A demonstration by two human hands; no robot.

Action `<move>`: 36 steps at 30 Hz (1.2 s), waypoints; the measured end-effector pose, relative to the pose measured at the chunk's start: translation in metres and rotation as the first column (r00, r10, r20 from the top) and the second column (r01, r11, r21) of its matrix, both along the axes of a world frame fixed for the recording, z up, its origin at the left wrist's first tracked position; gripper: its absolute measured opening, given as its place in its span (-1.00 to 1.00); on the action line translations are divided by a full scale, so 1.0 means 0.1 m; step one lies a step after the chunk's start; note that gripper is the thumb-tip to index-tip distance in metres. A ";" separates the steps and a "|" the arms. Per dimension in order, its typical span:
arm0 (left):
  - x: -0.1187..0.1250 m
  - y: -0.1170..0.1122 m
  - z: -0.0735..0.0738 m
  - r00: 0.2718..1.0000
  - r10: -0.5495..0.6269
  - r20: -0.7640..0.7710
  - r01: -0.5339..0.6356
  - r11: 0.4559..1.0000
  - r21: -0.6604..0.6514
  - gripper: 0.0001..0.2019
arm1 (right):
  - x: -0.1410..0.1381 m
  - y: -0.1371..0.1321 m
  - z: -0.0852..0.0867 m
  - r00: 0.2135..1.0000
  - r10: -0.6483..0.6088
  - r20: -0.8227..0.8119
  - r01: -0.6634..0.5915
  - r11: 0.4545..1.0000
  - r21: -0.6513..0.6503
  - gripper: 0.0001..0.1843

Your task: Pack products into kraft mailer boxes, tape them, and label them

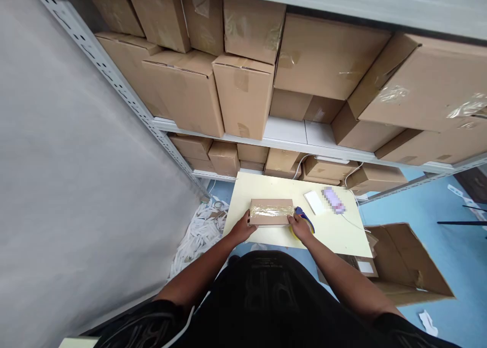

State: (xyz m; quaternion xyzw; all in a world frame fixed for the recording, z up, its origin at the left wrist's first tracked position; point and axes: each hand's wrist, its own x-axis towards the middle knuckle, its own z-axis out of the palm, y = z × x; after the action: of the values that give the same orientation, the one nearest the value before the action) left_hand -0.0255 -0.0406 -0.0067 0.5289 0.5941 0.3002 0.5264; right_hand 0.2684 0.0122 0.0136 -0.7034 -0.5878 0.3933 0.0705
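A small cardboard box (271,204) with clear tape across its top is held over the pale table (266,184). My left hand (243,228) grips its left end, the thumb at the near corner. At the opposite end, my right hand (300,226) closes on the box's near right corner. A blue tape dispenser (305,217) with a yellowish roll lies right beside my right hand, partly covered by it. Whether the box's underside touches the table is hidden from this angle.
A white pad-like item (314,202) and a blurred purple item (334,200) with a cable lie on the table's right. Shelves of cardboard boxes (243,97) rise behind. Paper scraps (198,231) cover the floor left; a large open carton (409,262) stands right.
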 end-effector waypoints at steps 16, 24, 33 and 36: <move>-0.07 -0.09 0.16 0.999 0.006 -0.054 -0.004 0.999 0.040 -0.26 | -0.10 -0.10 0.07 0.998 -0.044 -0.035 0.043 0.999 -0.029 -0.39; -0.01 0.05 0.36 0.989 0.071 -0.132 -0.064 0.996 0.054 -0.28 | -0.02 -0.03 0.17 0.998 0.059 -0.032 -0.060 0.998 -0.016 -0.39; 0.02 0.14 0.35 0.991 0.052 -0.122 -0.048 0.998 0.036 -0.26 | -0.01 -0.01 0.21 0.996 0.068 -0.065 -0.070 0.997 -0.036 -0.41; -0.02 0.12 0.30 0.991 0.025 -0.134 -0.021 0.999 0.033 -0.26 | 0.00 -0.05 0.16 0.992 0.023 -0.123 -0.029 0.998 -0.052 -0.38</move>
State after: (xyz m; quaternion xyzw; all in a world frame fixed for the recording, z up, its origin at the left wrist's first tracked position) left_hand -0.0278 -0.0284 0.0233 0.5494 0.6296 0.2793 0.4730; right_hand 0.2684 0.0073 0.0300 -0.6719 -0.5808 0.4521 0.0825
